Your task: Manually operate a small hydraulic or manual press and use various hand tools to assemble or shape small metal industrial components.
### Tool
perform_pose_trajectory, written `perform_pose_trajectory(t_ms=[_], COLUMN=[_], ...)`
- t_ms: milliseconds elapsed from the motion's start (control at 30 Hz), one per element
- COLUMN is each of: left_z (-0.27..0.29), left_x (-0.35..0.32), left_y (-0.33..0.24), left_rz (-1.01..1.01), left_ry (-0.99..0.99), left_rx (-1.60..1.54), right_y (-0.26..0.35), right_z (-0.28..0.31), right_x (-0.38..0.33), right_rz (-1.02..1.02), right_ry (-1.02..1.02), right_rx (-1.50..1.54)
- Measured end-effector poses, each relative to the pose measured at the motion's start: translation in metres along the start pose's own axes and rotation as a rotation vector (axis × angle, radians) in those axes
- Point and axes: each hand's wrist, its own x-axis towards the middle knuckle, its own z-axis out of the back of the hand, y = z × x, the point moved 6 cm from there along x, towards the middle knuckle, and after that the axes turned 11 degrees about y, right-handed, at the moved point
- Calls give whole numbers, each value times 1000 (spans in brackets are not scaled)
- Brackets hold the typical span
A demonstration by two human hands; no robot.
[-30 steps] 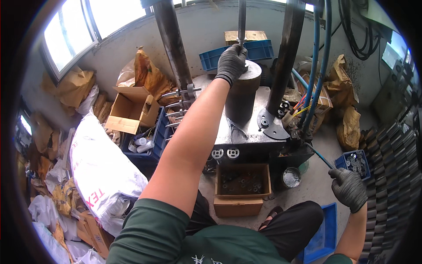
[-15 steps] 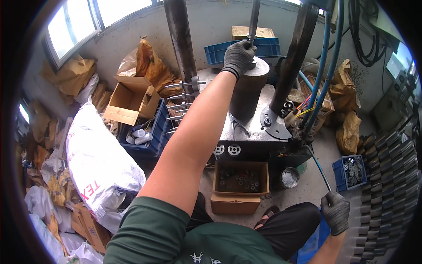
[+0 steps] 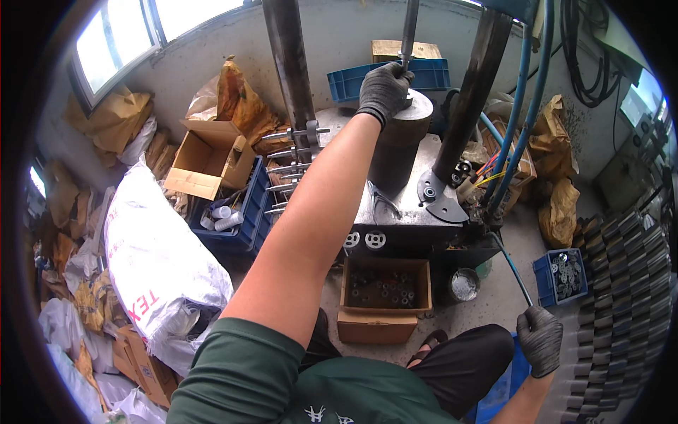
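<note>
Lowered since the earlier frame, the gloved right hand [image 3: 540, 339] is closed on a thin rod [image 3: 514, 268] at five o'clock. At twelve o'clock, the left hand [image 3: 385, 90] is clamped on the steel cylinder [image 3: 399, 141] beneath the upright shaft [image 3: 409, 32].

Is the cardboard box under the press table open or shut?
Open: the cardboard box has no lid or flaps over it, and small dark parts show inside.

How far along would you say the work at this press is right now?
Done: a cardboard box under the press holds some small metal parts. In hand: the left hand rests on the steel cylinder by the ram rod, while the right hand grips a lever. Left: a blue bin still holds metal discs.
</note>
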Motion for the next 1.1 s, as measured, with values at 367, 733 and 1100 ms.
perform_pose_trajectory(t_ms=[367, 733, 1100], left_z=[-12, -6, -10], left_x=[12, 6, 9], left_y=[10, 10, 10], left_rz=[-61, -81, -26], left_ry=[5, 22, 12], left_rx=[65, 41, -297], right_y=[-1, -1, -29], right_z=[1, 24, 136], right_x=[3, 24, 198], right_rz=[-48, 1, 187], right_ry=[-6, -27, -542], right_rx=[2, 118, 45])
